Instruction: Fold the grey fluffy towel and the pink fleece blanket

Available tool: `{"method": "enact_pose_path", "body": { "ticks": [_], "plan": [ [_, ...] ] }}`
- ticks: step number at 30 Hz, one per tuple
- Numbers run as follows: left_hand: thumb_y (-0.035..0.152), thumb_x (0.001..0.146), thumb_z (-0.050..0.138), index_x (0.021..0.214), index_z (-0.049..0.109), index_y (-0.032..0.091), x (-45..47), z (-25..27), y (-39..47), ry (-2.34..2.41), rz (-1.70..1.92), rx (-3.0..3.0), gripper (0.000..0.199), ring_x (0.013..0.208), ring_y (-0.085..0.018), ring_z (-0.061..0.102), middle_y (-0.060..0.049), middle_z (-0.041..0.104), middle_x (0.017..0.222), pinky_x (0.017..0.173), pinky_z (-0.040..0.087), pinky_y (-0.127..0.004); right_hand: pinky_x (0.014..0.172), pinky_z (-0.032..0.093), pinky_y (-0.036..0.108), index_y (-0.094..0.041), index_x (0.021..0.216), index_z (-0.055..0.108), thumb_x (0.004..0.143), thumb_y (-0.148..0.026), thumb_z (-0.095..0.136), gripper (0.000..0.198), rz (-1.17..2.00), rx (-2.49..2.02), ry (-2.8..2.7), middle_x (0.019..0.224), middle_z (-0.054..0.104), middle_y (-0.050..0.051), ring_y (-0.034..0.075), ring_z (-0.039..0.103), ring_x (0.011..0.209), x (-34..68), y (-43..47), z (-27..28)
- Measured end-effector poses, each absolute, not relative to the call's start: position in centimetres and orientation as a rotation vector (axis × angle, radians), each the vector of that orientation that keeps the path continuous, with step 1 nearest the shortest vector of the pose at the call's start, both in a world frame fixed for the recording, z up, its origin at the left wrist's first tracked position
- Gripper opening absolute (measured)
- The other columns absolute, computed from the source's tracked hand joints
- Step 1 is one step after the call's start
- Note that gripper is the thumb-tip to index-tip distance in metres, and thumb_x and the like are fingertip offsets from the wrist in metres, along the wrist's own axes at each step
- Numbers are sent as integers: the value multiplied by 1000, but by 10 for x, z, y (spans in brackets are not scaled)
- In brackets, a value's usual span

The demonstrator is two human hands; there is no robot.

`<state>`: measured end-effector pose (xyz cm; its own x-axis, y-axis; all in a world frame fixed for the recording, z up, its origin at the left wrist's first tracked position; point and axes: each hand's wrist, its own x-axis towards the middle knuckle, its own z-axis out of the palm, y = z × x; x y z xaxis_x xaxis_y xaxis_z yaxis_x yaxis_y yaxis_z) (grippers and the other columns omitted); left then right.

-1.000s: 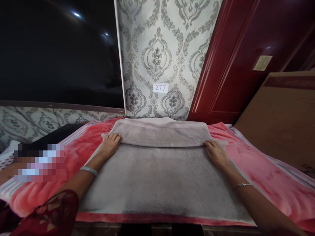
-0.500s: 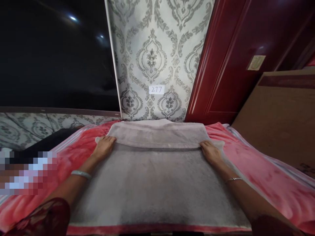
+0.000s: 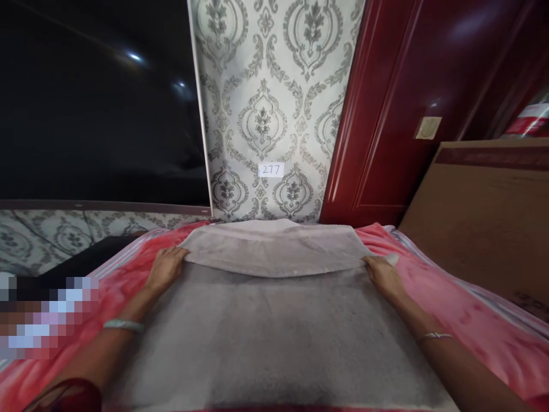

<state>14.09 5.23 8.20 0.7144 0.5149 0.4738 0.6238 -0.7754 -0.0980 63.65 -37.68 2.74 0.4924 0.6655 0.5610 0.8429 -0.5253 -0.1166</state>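
Observation:
A grey plush cloth (image 3: 274, 337), perhaps a blanket or large towel, lies spread in front of me, its far part folded back toward me as a flap. My left hand (image 3: 167, 266) is closed on the left end of the flap's near edge. At the right end of that edge, my right hand (image 3: 384, 274) pinches the cloth between thumb and fingers. Between the hands the edge sags in a shallow curve and casts a shadow on the layer below. A pink-red plush cover (image 3: 433, 297) lies beneath the grey cloth and shows on both sides.
A large dark television screen (image 3: 98, 109) stands at the left. Behind the cloth is patterned wallpaper (image 3: 283, 103) with a paper label (image 3: 271, 169) reading 277. Dark red panelling (image 3: 386, 114) and a cardboard box (image 3: 484, 223) are on the right.
Both hands have moved farther apart, outward along the flap's edge. The edge now sags nearer to me in the middle. The view has tilted up slightly.

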Motion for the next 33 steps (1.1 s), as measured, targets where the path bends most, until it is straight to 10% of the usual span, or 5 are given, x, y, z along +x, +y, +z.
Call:
{"method": "enact_pose_path", "body": {
  "ticks": [20, 27, 33],
  "plan": [
    [41, 98, 43, 114, 67, 9, 54, 275, -56, -1190, -1161, -2291, 43, 80, -18, 60, -2, 57, 79, 79, 43, -29, 79, 44, 36, -14, 102, 73, 92, -38, 46, 38, -1325, -2062, -903, 99, 74, 17, 26, 63, 91, 551, -508, 221],
    [43, 100, 43, 115, 69, 11, 96, 284, -18, -1199, -794, -2498, 44, 78, -19, 55, -9, 68, 90, 73, 35, -29, 74, 40, 33, -14, 97, 74, 88, -27, 53, 26, -1024, -2286, -955, 99, 74, 16, 23, 59, 86, 568, -459, 222],
    [47, 102, 36, 114, 66, 3, 111, 319, -16, -1079, -1217, -2283, 54, 88, -20, 56, -13, 67, 97, 80, 37, -33, 84, 41, 38, -9, 99, 73, 91, -31, 46, 36, -1237, -2012, -777, 100, 72, 22, 24, 56, 88, 588, -441, 266]
  ]
}}
